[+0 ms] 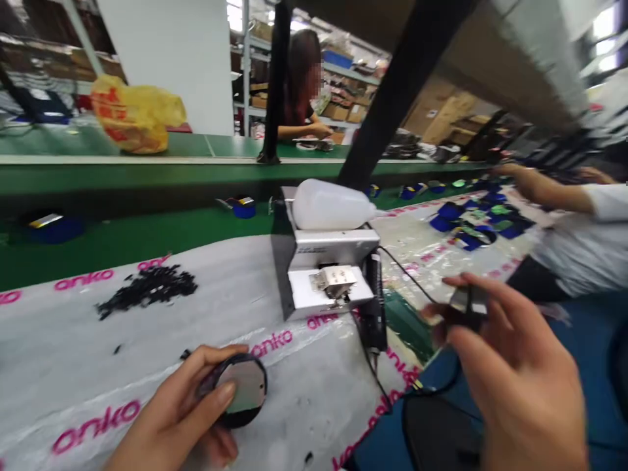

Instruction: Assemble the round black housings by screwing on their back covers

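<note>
My left hand [196, 402] is closed around a round black-rimmed part [244, 386] with a greyish flat face, the thumb lying on that face. It is just above the white plastic sheet. On the right, my right hand [515, 366] pinches a small dark part [468, 306] with a shiny patch; motion blur hides its kind. Between the hands, farther off, stands a silver box-shaped machine [333, 242] with a metal block on its front ledge. A white plastic bottle [331, 205] lies on top of it. A black electric screwdriver [375, 301] rests against its right side.
A heap of small black pieces [152, 288] lies on the printed sheet [53, 353]. Blue round parts [244, 207] sit along the green belt [196, 229], with more at right [483, 219]. A co-worker's arm [549, 190] reaches in there. A dark post [402, 91] slants behind the machine.
</note>
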Demonstrator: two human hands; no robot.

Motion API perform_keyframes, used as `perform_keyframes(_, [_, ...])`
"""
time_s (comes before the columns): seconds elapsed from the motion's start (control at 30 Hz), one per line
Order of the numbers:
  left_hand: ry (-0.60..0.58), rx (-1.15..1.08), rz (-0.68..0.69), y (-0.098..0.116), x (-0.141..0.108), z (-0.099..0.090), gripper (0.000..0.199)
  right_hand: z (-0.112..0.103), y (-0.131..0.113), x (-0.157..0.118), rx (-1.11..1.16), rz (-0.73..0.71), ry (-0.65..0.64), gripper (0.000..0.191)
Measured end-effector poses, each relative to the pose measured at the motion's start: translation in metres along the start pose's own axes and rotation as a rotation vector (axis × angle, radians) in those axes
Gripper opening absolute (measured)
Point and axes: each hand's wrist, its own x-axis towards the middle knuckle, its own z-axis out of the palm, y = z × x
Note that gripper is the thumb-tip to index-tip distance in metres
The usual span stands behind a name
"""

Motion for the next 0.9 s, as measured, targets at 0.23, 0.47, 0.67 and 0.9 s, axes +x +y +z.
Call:
perform_keyframes(0.23, [-0.083, 0.081, 0.012, -0.001, -0.005, -0.010, 0.039, 0.081, -0.053, -0.055, -0.433, -0.475, -0.702, 0.060])
perform_keyframes(0.47, [-0.120, 0.108, 0.014, 0.001, -0.006, -0.011, 0.042, 0.106, -0.042, -0.053, 0.055, -0.249, -0.903, 0.086])
perform_keyframes(0.67, [-0.143, 0.099, 0.025, -0.001, -0.005, -0.013, 0.040, 0.100, -0.035, -0.062, 0.115, -0.209, -0.957, 0.070])
perform_keyframes(0.9, [-0.117, 0.016, -0.028, -0.004, -0.007, -0.007, 0.040, 0.090, -0.028, -0.061, 0.348, -0.315, -0.691, 0.067])
